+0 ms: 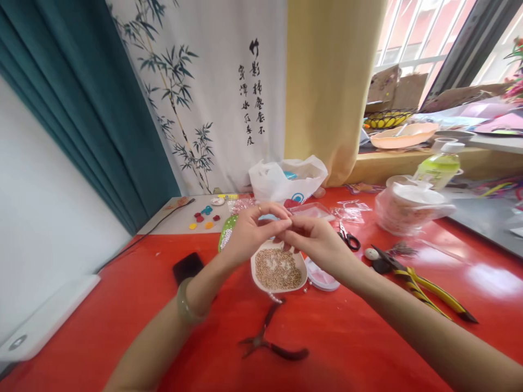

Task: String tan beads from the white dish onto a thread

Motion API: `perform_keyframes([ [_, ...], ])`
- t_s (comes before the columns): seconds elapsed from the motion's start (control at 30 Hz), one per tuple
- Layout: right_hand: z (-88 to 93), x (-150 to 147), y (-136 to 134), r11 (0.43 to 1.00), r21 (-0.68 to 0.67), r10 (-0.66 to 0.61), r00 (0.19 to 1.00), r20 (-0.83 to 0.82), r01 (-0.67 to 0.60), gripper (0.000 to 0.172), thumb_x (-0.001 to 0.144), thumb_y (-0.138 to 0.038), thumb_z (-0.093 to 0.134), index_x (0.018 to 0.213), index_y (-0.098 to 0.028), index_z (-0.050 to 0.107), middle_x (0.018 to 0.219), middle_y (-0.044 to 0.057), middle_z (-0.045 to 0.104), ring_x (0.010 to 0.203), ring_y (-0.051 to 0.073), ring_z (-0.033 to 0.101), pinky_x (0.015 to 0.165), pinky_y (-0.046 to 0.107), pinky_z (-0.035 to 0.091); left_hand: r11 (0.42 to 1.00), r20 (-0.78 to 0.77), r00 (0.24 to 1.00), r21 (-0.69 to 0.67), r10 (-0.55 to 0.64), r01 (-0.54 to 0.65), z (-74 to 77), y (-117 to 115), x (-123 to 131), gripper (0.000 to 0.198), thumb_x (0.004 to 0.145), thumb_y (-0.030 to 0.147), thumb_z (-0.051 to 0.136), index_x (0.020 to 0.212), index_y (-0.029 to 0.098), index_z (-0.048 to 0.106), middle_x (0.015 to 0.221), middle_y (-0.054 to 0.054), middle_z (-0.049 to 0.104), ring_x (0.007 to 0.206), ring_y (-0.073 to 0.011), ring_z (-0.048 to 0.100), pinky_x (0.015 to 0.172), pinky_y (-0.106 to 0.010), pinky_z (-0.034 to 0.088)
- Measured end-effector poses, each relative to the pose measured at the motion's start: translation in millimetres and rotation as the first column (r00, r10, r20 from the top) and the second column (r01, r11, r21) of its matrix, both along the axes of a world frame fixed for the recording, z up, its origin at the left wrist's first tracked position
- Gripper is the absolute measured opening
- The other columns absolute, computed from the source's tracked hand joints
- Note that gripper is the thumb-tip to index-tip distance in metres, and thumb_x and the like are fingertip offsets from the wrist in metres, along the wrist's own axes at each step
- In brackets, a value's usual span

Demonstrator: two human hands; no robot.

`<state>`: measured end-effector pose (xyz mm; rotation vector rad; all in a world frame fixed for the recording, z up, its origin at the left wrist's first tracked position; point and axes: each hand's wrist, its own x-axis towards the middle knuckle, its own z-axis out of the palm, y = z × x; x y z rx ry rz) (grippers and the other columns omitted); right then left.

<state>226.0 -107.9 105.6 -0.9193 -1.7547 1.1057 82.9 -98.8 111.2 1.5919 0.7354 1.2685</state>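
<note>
My left hand (257,231) is pinched, thumb and index fingertip together, a bangle on its wrist. Its fingertips meet those of my right hand (308,237), also closed in a pinch. Whatever lies between the fingertips is too small to make out. Just below both hands sits a white dish (258,279) of gold beads (280,272) with a few pale pieces among them. A short string of pale beads (274,298) lies at the dish's front edge. Beside the dish on the right is a round pink-and-white case (322,275), partly behind my right arm.
Small pliers (261,342) lie in front of the dish. On the right are yellow-handled pliers (425,286), scissors (349,238) and a wrapped cup (412,207). A black phone (188,268) is at left. White plastic bag (278,182) stands behind; a green tray (226,231) is beside my left hand.
</note>
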Motion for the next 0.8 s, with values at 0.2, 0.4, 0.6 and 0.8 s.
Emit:
perform_keyframes([
  [0.2, 21.4, 5.0, -7.4, 0.997, 0.073, -0.011, 1.000, 0.007, 0.011, 0.017, 0.076, -0.032, 0.056, 0.066, -0.017, 0.057, 0.058, -0.002, 0.055, 0.052, 0.009, 0.052, 0.050, 0.022, 0.041, 0.995, 0.071, 0.997, 0.086, 0.039, -0.045, 27.0, -2.1, 2.6, 0.007, 0.067, 0.022, 0.064, 0.067, 0.016, 0.061, 0.074, 0.000, 0.060, 0.071, -0.0104, 0.054, 0.069, -0.023, 0.043],
  [0.4, 32.3, 9.8, -2.4, 0.998, 0.053, -0.030, 0.997, -0.076, 0.034, 0.020, 0.078, -0.033, 0.053, 0.068, -0.017, 0.061, 0.065, 0.001, 0.062, 0.056, 0.009, 0.056, 0.054, 0.023, 0.046, 0.997, 0.174, 0.984, -0.058, -0.044, 0.054, 33.2, 9.8, 4.6, 0.022, 0.073, 0.034, 0.058, 0.086, 0.017, 0.062, 0.094, -0.004, 0.062, 0.088, -0.0141, 0.056, 0.074, -0.024, 0.044],
  [0.6, 66.2, 24.2, 15.4, 0.979, 0.057, -0.174, 0.948, -0.268, 0.196, 0.013, 0.076, -0.030, 0.058, 0.076, -0.018, 0.065, 0.070, 0.002, 0.065, 0.058, 0.010, 0.060, 0.056, 0.024, 0.049, 0.909, 0.083, 0.939, -0.237, -0.334, 0.344, -0.7, 8.6, 15.7, 0.034, 0.077, 0.044, 0.053, 0.086, 0.013, 0.065, 0.082, -0.009, 0.068, 0.083, -0.0175, 0.062, 0.080, -0.030, 0.042],
  [0.8, 88.8, 58.2, 54.1, 0.917, 0.048, -0.329, 0.822, -0.464, 0.395, 0.019, 0.082, -0.017, 0.050, 0.071, -0.013, 0.065, 0.064, 0.000, 0.066, 0.062, 0.006, 0.063, 0.063, 0.020, 0.047, 0.875, 0.078, 0.944, -0.359, -0.320, 0.326, -30.7, 10.7, 19.8, 0.027, 0.074, 0.036, 0.058, 0.080, 0.011, 0.066, 0.076, -0.010, 0.069, 0.076, -0.0160, 0.063, 0.074, -0.027, 0.043],
])
